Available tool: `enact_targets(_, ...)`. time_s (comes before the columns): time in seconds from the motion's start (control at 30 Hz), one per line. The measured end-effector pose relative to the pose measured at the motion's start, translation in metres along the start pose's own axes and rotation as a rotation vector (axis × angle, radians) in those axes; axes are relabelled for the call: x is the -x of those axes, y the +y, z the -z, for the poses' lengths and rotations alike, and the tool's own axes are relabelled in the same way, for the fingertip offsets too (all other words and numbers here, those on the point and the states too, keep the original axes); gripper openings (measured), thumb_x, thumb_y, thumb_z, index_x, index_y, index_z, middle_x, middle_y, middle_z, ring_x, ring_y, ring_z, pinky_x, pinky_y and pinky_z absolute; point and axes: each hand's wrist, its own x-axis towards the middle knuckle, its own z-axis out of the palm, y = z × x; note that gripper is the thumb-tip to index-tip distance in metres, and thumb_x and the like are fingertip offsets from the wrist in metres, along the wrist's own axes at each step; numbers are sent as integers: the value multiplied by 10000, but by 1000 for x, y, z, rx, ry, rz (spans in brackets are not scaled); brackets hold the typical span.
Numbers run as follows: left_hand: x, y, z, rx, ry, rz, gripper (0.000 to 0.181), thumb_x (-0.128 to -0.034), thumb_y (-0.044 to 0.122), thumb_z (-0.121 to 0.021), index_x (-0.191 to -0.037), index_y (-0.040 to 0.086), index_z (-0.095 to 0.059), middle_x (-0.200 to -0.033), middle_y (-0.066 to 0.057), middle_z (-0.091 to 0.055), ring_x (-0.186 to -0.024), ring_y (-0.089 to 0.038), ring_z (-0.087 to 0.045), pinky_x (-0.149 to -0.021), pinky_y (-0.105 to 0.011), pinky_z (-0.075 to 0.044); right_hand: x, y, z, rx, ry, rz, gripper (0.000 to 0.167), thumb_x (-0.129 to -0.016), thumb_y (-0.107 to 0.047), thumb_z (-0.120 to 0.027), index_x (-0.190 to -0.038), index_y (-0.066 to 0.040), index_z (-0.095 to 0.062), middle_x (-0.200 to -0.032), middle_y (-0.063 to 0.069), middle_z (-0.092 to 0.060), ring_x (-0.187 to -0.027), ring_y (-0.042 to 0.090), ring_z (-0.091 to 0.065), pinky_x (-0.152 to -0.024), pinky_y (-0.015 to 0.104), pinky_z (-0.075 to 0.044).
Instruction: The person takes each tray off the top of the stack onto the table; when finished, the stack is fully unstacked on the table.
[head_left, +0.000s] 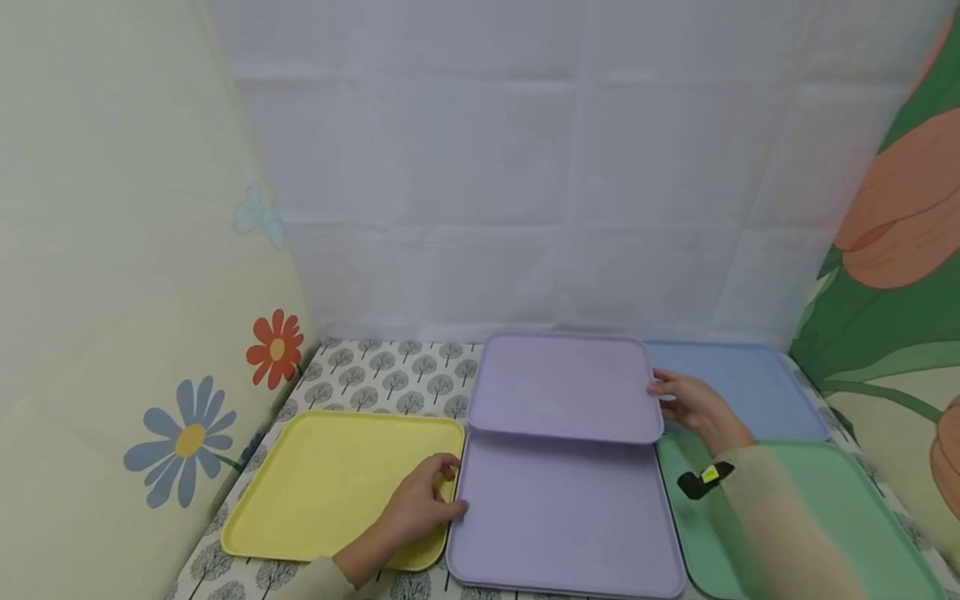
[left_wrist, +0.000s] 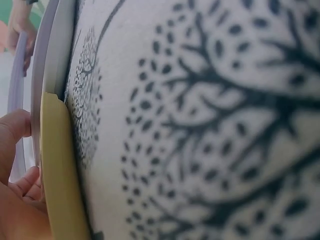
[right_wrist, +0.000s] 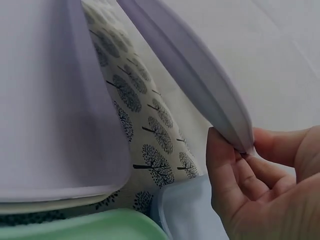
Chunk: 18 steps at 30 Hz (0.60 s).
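My right hand (head_left: 696, 407) pinches the right edge of a raised purple tray (head_left: 566, 387), thumb on one face and fingers on the other. In the right wrist view this tray (right_wrist: 200, 75) hangs tilted above the cloth. A second purple tray (head_left: 566, 517) lies flat in front, partly overlapped by the raised one, with a pale rim (right_wrist: 65, 204) showing beneath it. Bent fingers of my left hand (head_left: 416, 504) are at the flat tray's left side, and the thumb touches its rim. Under that hand lies a yellow tray (head_left: 322, 483).
A green tray (head_left: 810, 500) lies at the front right, under my right forearm, and a blue tray (head_left: 750, 387) behind it. The tree-print cloth (head_left: 397, 379) shows at the back left. A white sheet (head_left: 525, 167) hangs behind, with flower-painted walls on both sides.
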Motion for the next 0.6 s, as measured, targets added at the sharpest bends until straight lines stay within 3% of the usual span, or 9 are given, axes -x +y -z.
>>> enact_targets(0.37, 0, -2, -2, 3, -11, 0, 561, -742, 131, -867, -1227, 75, -591, -1057, -44, -578, -673, -128, -547, -543, -255, -461, -24, -1, -2, -5, 52, -61, 702, -1021, 15, -500, -1593, 29, -94, -894, -102, -620, -807, 84, -631, -748, 228, -560)
enact_targets(0.6, 1, 2, 1, 0, 0, -15, 557, -735, 118, -869, -1216, 79, -589, -1046, -42, -574, -669, -122, -544, -544, -252, -457, -33, -7, -7, -15, 72, -52, 698, -1008, 36, -505, -1586, 42, -113, -867, -96, -618, -780, 80, -628, -725, 221, -560)
